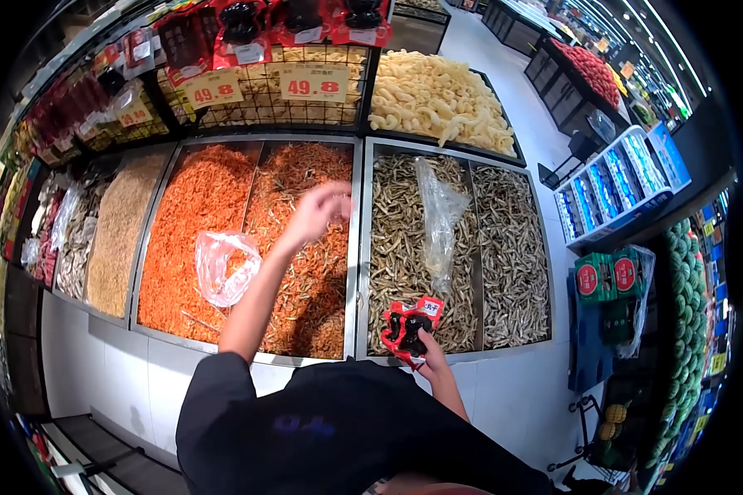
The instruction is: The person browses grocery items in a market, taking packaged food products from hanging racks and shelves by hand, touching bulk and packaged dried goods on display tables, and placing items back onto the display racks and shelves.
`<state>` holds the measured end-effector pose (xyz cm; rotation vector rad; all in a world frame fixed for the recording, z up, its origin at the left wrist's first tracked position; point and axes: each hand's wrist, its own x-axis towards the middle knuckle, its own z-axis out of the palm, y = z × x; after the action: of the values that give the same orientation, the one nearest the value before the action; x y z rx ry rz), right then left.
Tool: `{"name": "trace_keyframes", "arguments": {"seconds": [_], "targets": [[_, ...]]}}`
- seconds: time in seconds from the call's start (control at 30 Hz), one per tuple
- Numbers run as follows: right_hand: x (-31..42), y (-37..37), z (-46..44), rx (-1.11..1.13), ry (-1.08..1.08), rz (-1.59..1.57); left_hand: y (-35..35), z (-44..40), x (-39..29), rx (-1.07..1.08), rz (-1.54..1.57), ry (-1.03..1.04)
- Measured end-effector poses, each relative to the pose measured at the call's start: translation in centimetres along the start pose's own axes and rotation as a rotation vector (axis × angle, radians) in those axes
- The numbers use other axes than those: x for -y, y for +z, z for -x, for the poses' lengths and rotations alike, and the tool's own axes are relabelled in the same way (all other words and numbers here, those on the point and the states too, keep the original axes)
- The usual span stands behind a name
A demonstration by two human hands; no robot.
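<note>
My right hand (431,360) is closed on a red packet (411,332) with dark pieces showing through its clear windows, held above the near edge of the dried fish bin. My left hand (322,213) is raised over the right part of the orange dried shrimp (299,272), near the metal divider. Its fingers are slightly blurred, bent and apart, with nothing visible in them. More red packets (243,33) hang from the rack beyond, above the price signs (314,83).
Crumpled clear plastic bags lie on the shrimp (223,268) and on the small dried fish (439,223). Pale curled snacks (437,95) fill a bin behind. At right stand a blue-and-white display (615,190), green packs (611,285) and stacked watermelons (685,305).
</note>
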<state>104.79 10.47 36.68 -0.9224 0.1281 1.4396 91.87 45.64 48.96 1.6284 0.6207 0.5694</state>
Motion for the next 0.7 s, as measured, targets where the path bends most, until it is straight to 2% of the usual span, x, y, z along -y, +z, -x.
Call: {"name": "trace_keyframes", "arguments": {"seconds": [0.07, 0.1, 0.2, 0.27, 0.33, 0.4, 0.47, 0.53, 0.6, 0.63, 0.67, 0.7], "targets": [[-0.6, -1.1, 0.2, -0.018, -0.041, -0.029, -5.7, -4.4, -4.1, -0.247, -0.175, 0.361], [-0.7, -1.6, 0.2, -0.043, -0.043, -0.016, -8.4, -6.4, -6.2, -0.47, -0.246, 0.462], [-0.8, -2.0, 0.4, -0.032, -0.067, -0.019, -15.5, -11.2, -11.8, -1.005, -0.539, 0.593], [-0.8, -2.1, 0.6, -0.02, -0.077, -0.026, -19.3, -14.1, -13.0, -1.156, -0.568, 0.582], [-0.9, -2.0, 0.7, -0.005, -0.093, -0.036, -21.9, -15.5, -13.8, -1.026, -0.502, 0.457], [-1.1, -1.7, 0.8, -0.005, -0.13, -0.049, -22.8, -16.2, -14.3, -1.059, -0.533, 0.463], [-1.0, -1.2, 1.1, 0.011, -0.134, -0.042, -22.7, -15.4, -15.7, -0.86, -0.441, 0.306], [-1.5, -1.2, 1.4, 0.019, -0.135, -0.036, -22.7, -14.3, -16.9, -0.566, -0.143, 0.251], [-1.8, -1.4, 1.2, 0.02, -0.173, 0.012, -22.5, -12.9, -17.5, -0.236, 0.386, 0.291], [-1.9, -1.4, 1.3, 0.019, -0.175, 0.009, -24.1, -12.7, -17.7, -0.195, 0.515, 0.148], [-2.0, -1.5, 1.4, 0.02, -0.159, 0.011, -23.9, -11.7, -18.0, -0.042, 0.561, 0.308], [-2.1, -1.4, 1.5, 0.022, -0.143, 0.012, -23.3, -10.5, -18.1, -0.06, 0.591, 0.348]]}}
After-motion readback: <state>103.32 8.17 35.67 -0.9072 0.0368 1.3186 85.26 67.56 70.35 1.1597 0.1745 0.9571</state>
